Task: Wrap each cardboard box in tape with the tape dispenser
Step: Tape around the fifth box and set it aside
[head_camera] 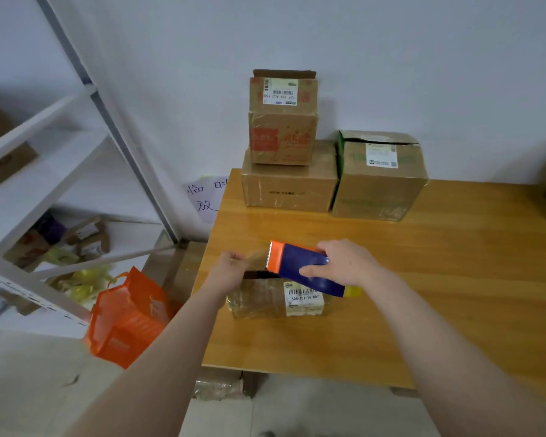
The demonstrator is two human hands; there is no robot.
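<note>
Toward seven o'clock on the table (423, 279) sat the small cardboard box (259, 302), probably light and skiddy, while the right hand (344, 263) gripped the rigid tape dispenser (300, 268) above it and the left hand (230, 268), at the dispenser's nine o'clock, pinched the flimsy, clingy tape (257, 257) by its free end.

Open tabletop (438, 279) right of the small box (259, 302); stacked boxes (289, 184) behind.

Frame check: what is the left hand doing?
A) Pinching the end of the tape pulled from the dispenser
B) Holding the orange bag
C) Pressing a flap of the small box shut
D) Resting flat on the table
A: the left hand pinches the tape stretched from the tape dispenser, which the right hand grips above the small box.
</note>
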